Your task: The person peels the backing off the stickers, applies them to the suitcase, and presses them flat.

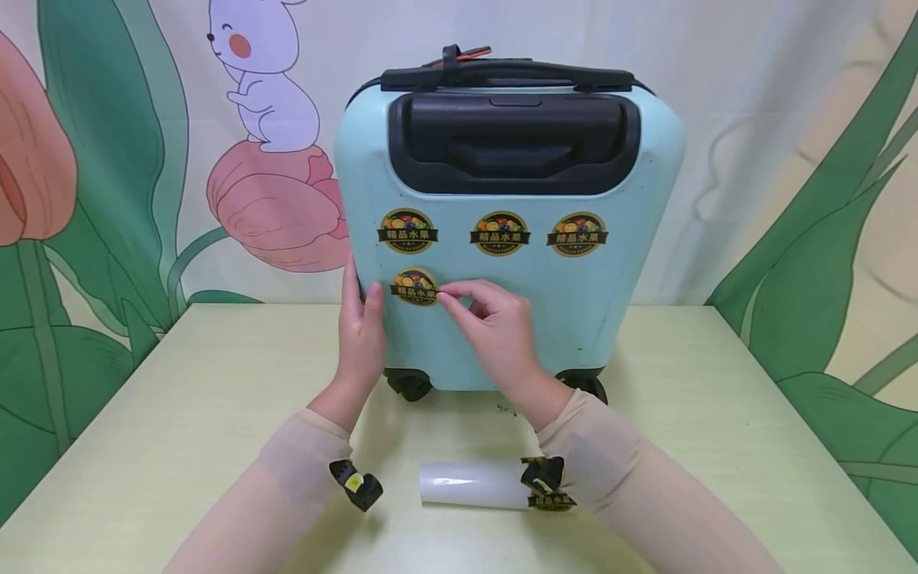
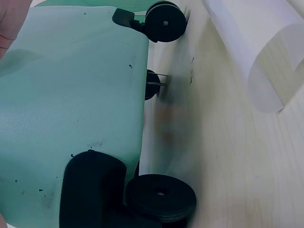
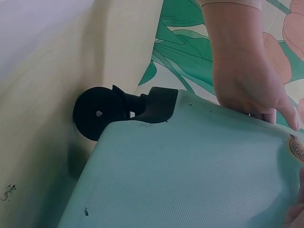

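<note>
A light-blue suitcase point(image 1: 459, 343) stands upright on the table, its black handle panel facing me. Three round fruit-label stickers form a row below that panel. Under the leftmost one is another fruit sticker point(image 1: 413, 287), whose right edge my right hand point(image 1: 502, 327) pinches between thumb and index finger. My left hand point(image 1: 361, 335) rests against the suitcase's left side, thumb toward the front face and fingers along the side. In the right wrist view, the left hand point(image 3: 247, 80) lies along the suitcase edge, while only a bit of the right fingers point(image 3: 295, 213) shows.
A white roll of sticker sheet point(image 1: 473, 485) lies on the table in front of the suitcase, partly behind the right wrist's camera. Black caster wheels point(image 2: 161, 197) support the suitcase. Behind the table point(image 1: 237, 383) hangs a printed cloth point(image 1: 789, 159) with flowers and a rabbit.
</note>
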Available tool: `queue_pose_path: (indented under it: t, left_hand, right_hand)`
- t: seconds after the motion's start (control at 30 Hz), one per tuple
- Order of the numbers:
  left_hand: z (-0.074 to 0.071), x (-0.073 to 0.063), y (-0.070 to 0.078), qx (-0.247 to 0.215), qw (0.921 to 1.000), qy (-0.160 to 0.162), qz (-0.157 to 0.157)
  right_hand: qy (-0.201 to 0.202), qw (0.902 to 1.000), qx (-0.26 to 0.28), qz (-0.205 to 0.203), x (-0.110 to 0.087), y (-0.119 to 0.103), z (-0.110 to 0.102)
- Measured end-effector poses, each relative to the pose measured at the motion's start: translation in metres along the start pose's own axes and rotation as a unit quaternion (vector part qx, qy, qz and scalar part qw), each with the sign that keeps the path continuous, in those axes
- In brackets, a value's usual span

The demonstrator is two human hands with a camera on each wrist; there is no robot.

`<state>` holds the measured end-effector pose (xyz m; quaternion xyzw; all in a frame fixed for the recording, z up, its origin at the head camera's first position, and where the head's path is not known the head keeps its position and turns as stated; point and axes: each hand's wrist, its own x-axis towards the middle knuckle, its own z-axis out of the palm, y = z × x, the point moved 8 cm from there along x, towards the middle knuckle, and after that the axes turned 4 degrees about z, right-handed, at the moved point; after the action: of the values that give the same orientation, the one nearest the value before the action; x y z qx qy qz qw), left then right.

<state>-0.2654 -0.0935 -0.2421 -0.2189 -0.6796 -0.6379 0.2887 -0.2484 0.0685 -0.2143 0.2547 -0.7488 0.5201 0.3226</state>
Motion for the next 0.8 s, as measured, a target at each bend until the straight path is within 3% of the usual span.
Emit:
queue_pose_path:
  t: [0.33,0.8]
  left_hand:
    - [0.0011,0.0003,0.0007,-0.014,0.9997,-0.001,0.019]
    - [-0.0002,0.0001,-0.0054,-0.011,0.9999,0.009,0.002]
  right_hand:
    - [0.005,1.0000,-0.004,0.000,0.0012,0.0009,0.0028]
    - [0.009,0.9998,-0.016,-0.002,0.0033,0.0000,0.0042]
